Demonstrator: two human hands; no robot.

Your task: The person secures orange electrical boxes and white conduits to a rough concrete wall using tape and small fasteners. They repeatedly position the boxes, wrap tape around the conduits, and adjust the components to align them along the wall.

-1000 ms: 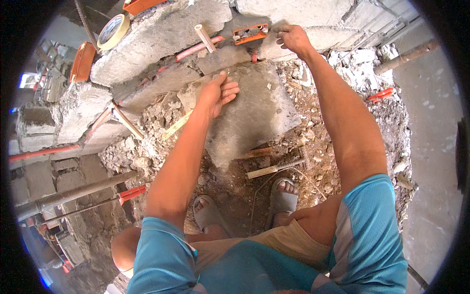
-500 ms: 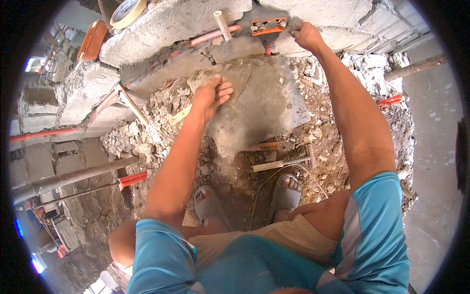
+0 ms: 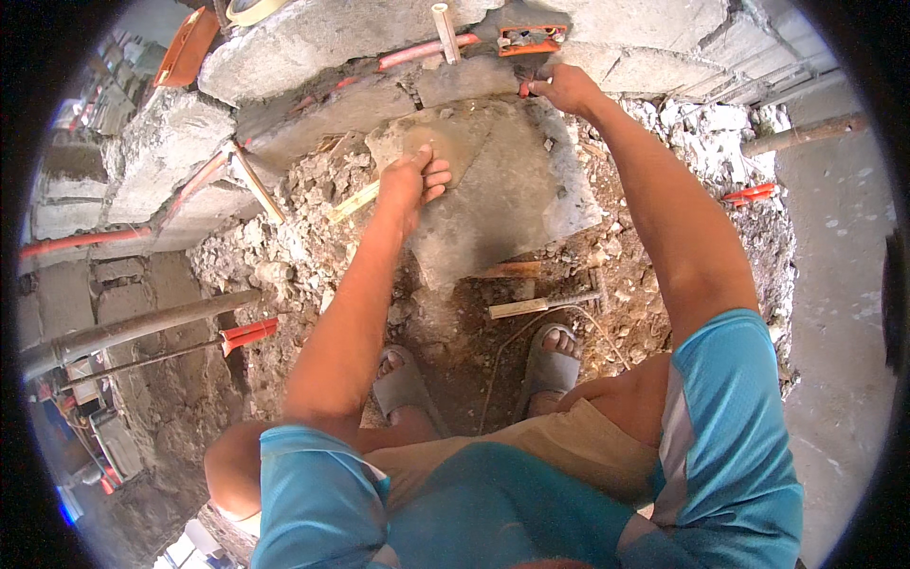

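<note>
My right hand (image 3: 567,91) is closed at the block wall, just below an orange electrical box (image 3: 532,40) set in fresh grey mortar. Its fingertips meet the wall beside a short orange conduit stub (image 3: 524,88); whatever they pinch is hidden. Fingers curled and thumb on top, my left hand (image 3: 409,190) hovers over a flat, mortar-smeared grey sheet (image 3: 512,190). I cannot make out what is in it. Beside its wrist lies a pale yellow strip (image 3: 354,202), partly covered by the hand.
A hammer (image 3: 545,303) lies on the rubble before my sandalled feet. A wooden stick (image 3: 445,33) leans at the wall by an orange conduit (image 3: 427,52). Another orange box (image 3: 184,47) and a tape roll (image 3: 254,9) sit on the wall top. A pole (image 3: 142,327) crosses at left.
My right hand has moved down and left, from beside the orange box to just under it. The left hand stays nearly in place, still curled. The view has shifted slightly.
</note>
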